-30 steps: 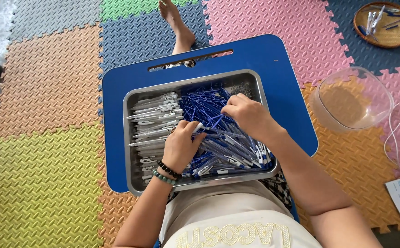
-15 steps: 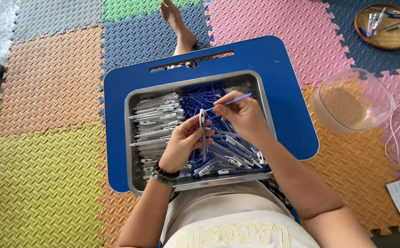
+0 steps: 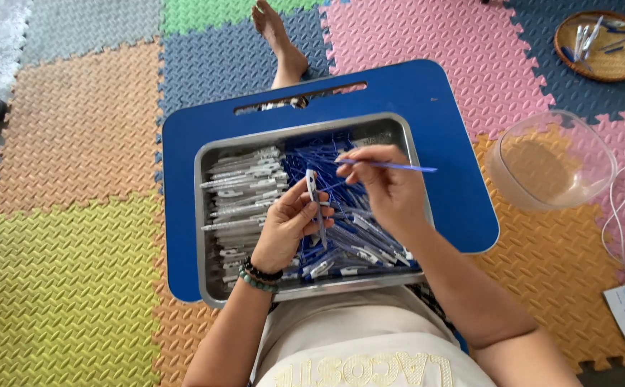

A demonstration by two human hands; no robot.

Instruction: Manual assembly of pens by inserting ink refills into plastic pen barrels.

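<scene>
1. Change vs. a sec ago: both hands were down in the metal tray (image 3: 211, 215), sorting through parts. Now both are raised just above it, each with one part.
2. Left hand (image 3: 291, 226): fingers pressed together around a pale pen barrel (image 3: 313, 192), held roughly upright, top end clear of the fingertips.
3. Right hand (image 3: 384, 183): thumb + forefinger pinching a thin blue refill (image 3: 391, 166), approx. level, free end pointing right, out over the tray rim.
4. Relative posn: refill's gripped end sits near the barrel top, slightly right of it; the two are apart, not touching.
5. Judgement: pick-up phase looks done; parts appear lined up for joining.
6. Tray rests on a blue lap desk (image 3: 441, 107); pale barrels stacked left, blue refills piled centre/right.
7. Clear plastic bowl (image 3: 552, 168) to the right on foam mats; woven basket (image 3: 603, 44) further off.
</scene>
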